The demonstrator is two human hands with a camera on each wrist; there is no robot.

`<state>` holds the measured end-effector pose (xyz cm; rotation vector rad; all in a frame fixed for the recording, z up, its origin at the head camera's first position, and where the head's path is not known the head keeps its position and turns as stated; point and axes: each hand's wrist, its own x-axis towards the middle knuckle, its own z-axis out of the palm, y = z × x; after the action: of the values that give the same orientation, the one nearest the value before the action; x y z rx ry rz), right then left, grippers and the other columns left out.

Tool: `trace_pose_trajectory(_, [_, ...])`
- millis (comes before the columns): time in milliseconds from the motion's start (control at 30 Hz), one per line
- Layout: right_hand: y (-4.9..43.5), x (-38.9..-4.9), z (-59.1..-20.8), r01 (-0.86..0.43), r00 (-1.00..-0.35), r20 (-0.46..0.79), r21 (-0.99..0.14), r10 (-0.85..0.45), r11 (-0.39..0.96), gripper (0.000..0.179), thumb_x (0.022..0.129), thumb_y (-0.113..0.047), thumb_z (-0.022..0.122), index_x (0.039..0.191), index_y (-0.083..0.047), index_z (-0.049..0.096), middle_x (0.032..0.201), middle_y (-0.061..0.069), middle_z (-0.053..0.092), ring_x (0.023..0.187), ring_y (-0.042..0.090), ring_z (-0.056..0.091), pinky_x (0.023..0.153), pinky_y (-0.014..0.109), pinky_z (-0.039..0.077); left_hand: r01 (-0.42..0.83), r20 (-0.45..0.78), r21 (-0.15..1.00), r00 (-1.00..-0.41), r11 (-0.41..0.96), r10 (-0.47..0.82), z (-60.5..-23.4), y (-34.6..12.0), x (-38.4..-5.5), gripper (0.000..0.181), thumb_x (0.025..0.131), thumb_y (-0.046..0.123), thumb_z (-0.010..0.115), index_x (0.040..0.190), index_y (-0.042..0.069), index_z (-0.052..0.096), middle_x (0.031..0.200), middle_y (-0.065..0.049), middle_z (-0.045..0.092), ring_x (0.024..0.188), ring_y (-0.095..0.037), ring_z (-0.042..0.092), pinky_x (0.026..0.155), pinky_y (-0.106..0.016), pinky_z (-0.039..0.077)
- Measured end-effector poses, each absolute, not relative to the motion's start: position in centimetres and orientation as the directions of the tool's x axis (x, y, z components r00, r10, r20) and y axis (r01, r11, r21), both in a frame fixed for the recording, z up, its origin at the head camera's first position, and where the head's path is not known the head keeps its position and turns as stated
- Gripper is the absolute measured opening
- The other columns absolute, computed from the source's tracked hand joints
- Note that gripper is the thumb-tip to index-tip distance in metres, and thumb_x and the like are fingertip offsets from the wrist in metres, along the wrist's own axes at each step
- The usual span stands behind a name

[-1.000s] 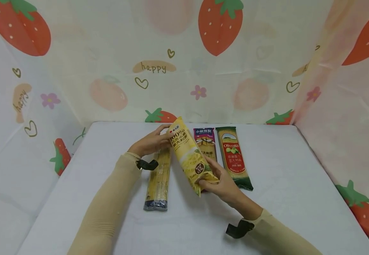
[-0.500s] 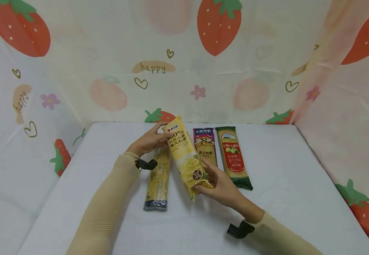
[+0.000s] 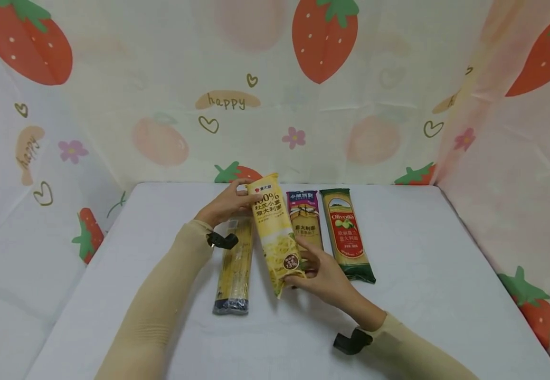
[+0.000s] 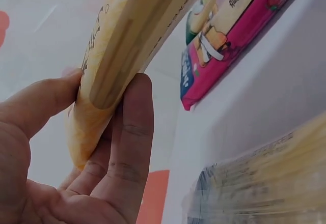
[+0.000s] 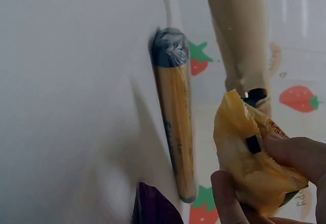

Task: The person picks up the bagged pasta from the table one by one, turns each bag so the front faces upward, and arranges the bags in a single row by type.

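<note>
A yellow pasta packet (image 3: 272, 227) is held tilted above the table between both hands. My left hand (image 3: 227, 205) pinches its upper end, thumb on one face and fingers behind, as the left wrist view shows. My right hand (image 3: 324, 274) grips the lower end, where the crimped yellow wrapper (image 5: 254, 158) shows in the right wrist view. Below and left of it lies a clear packet of spaghetti (image 3: 234, 272) with a dark blue end band. Partly behind the held packet and right hand lies a purple-topped pasta packet (image 3: 305, 214).
To the right lies a green and red Olivoila pasta packet (image 3: 347, 232), slightly slanted. A white cloth covers the table (image 3: 422, 316). Strawberry-print curtains (image 3: 265, 126) rise at the back and both sides.
The yellow packet has turned more upright and its lower end has swung left, with the right hand moving along. Its printed front now faces the head camera more squarely. The other packets stay put.
</note>
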<state>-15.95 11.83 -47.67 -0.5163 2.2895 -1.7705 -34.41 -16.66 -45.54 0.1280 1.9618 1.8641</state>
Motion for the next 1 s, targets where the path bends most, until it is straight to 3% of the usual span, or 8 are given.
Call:
trace_pose_trajectory(233, [11.5,-15.9,-48.1,-0.112,-0.913,0.023,-0.975,-0.408,0.194,0.096,0.093,-0.006,0.085,0.169,-0.004,0.027,0.145,0.027,0.062,0.123,0.038,0.07,0.088,0.029,0.062,-0.219,-0.255,0.966,-0.904,0.139,0.345,-45.6,-16.2,-35.2,0.086,0.104,0.02,0.075,0.168,0.008,0.018,0.147,-0.028,0.054,0.11,-0.029,0.072,0.108,-0.053,0.055])
trace_pose_trajectory(500, [10.4,-16.6,-48.6,-0.08,-0.931,0.003,-0.978,-0.366,0.193,0.093,0.095,-0.005,0.083,0.169,-0.004,0.027,0.152,0.027,0.054,0.126,0.039,0.069,0.091,0.033,0.063,-0.139,-0.193,0.973,-0.929,0.186,0.315,-46.0,-15.3,-35.7,0.083,0.105,0.022,0.074,0.167,0.005,0.021,0.152,-0.031,0.046,0.122,-0.041,0.065,0.105,-0.052,0.056])
trace_pose_trajectory(800, [8.8,-17.5,-48.9,-0.072,-0.944,-0.031,-0.952,-0.329,0.296,0.088,0.094,-0.006,0.085,0.167,-0.004,0.034,0.145,0.024,0.058,0.121,0.04,0.07,0.091,0.04,0.063,-0.035,-0.136,0.95,-0.94,0.309,0.312,-46.3,-14.7,-35.8,0.078,0.107,0.02,0.069,0.167,0.001,0.023,0.158,-0.031,0.043,0.125,-0.045,0.064,0.104,-0.055,0.056])
trace_pose_trajectory(1000, [8.2,-18.0,-49.2,-0.089,-0.946,-0.054,-0.905,-0.319,0.416,0.089,0.094,-0.016,0.087,0.166,-0.005,0.036,0.142,0.02,0.064,0.112,0.03,0.07,0.085,0.039,0.062,-0.052,-0.163,0.941,-0.937,0.336,0.31,-47.0,-14.8,-36.4,0.08,0.107,0.021,0.07,0.168,0.001,0.023,0.162,-0.031,0.039,0.13,-0.046,0.061,0.107,-0.056,0.054])
